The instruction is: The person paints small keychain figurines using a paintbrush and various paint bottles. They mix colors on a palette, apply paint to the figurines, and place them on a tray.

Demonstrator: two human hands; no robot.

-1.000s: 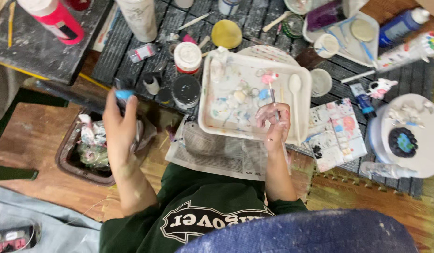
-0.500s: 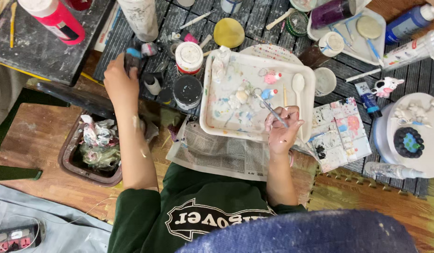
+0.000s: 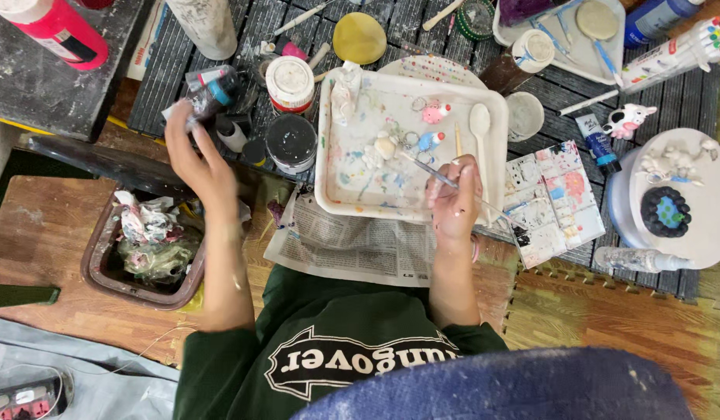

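My left hand (image 3: 195, 159) reaches over the dark slatted table and is closed on a small paint tube (image 3: 212, 92) with a blue band, beside a red-and-white jar (image 3: 290, 82) and a black-lidded jar (image 3: 291, 141). At the near edge of a paint-smeared white tray (image 3: 492, 109), my right hand (image 3: 455, 204) grips a thin paintbrush (image 3: 428, 171). Its tip points at small painted figures, one pink (image 3: 435, 113) and one blue (image 3: 430, 141), lying in the tray next to a white spoon (image 3: 480, 124).
Newspaper (image 3: 352, 245) lies under the tray's near edge. A brown bin (image 3: 103, 268) of crumpled tissue sits at the left. A mixing palette (image 3: 554, 198), a round white stand with a dark piece (image 3: 667, 210), a cow figure (image 3: 630, 120), bottles and markers crowd the right.
My left hand rose from above the bin to the jars at the table's left, carrying the small tube. My right hand stayed at the tray with the brush, shifting slightly.
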